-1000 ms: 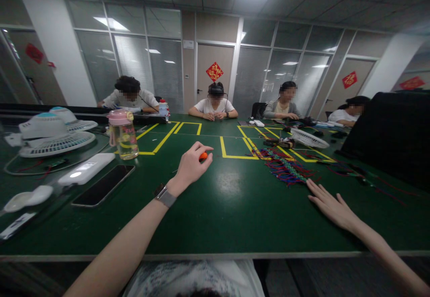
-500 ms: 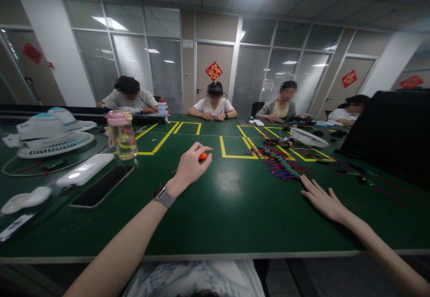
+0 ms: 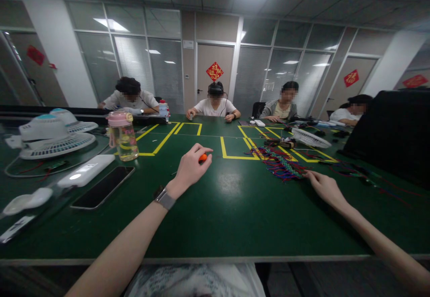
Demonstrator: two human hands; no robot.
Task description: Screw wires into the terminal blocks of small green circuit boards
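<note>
My left hand [image 3: 192,166], with a watch on its wrist, is curled round an orange object [image 3: 203,158] above the middle of the green table [image 3: 235,216]. Only the rounded orange end shows between thumb and fingers. On the right, my right hand [image 3: 325,190] has its thumb and fingers pinched together at the near right end of a bundle of red, blue and green wires [image 3: 280,162]. What sits between those fingertips is too small to make out.
To the left are a phone [image 3: 103,187], a white power strip [image 3: 86,170], a bottle [image 3: 123,138] and white fans [image 3: 55,135]. A dark screen [image 3: 389,140] stands at right. Several people sit across the table.
My right hand has gone from flat with spread fingers to a pinch at the wire bundle's end. The person opposite has moved their hands apart. My left hand is almost unchanged.
</note>
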